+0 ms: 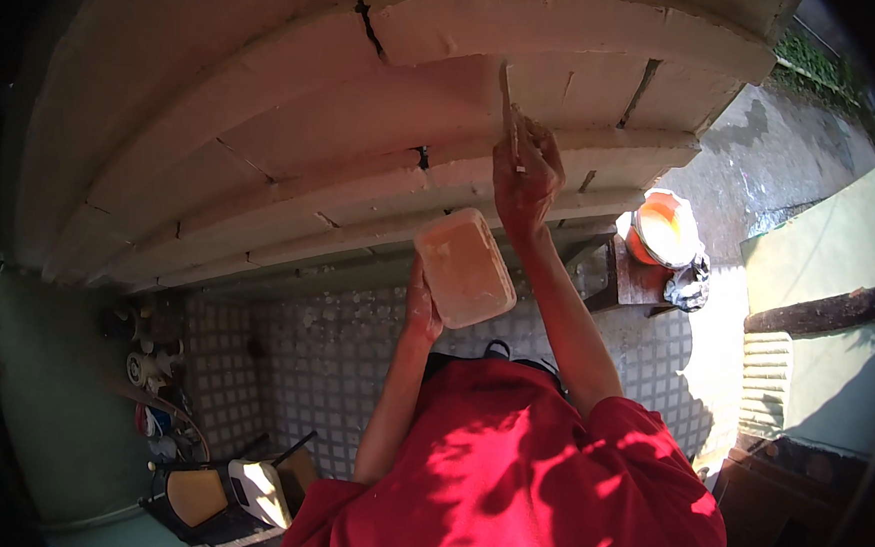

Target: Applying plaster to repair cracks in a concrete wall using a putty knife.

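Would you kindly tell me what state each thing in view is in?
Left hand: closed on the container's side.
Rectangular container: held, tilted; contents unclear.
Right hand: closed around the thin tool.
Thin tool: held, tip up at the boards; contact unclear.
Boards: cracked, dark gaps showing.
Bucket: open-topped, set on a small table.
Dark bag or cloth: crumpled, beside the bucket.

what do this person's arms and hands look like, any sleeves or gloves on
Short red sleeves, part of a red shirt dappled with sunlight, leave both forearms bare. The left hand, partly hidden, and right hand show no gloves, and no watch or bracelet is visible on either wrist.
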{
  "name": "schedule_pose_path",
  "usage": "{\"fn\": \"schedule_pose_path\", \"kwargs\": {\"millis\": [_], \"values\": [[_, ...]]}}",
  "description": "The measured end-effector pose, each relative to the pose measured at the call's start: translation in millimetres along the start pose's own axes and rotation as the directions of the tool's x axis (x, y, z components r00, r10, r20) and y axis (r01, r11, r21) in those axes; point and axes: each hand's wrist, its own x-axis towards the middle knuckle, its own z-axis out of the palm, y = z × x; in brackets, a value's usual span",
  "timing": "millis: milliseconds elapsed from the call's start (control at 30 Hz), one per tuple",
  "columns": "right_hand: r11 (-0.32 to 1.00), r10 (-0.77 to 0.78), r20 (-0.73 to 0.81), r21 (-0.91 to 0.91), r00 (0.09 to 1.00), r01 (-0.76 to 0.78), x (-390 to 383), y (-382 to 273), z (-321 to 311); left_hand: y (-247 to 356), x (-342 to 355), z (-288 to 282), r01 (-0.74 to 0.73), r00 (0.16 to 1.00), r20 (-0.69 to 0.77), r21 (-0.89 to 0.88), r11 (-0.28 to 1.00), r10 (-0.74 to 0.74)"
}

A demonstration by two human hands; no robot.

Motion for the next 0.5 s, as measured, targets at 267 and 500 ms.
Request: {"fn": "schedule_pose_path", "kwargs": {"millis": [267, 500], "values": [[0.968, -0.158, -0.116, -0.212, 0.981, 0.131, 42, 21, 1, 2, -7, -13, -0.049, 0.998, 0.033, -0.034, 0.998, 0.051], [0.98, -0.197, 0.092, -0.009, 0.976, 0.199, -1, -29, 55, 10, -17, -17, -0.081, 0.994, 0.066, -0.077, 0.994, 0.086]]}}
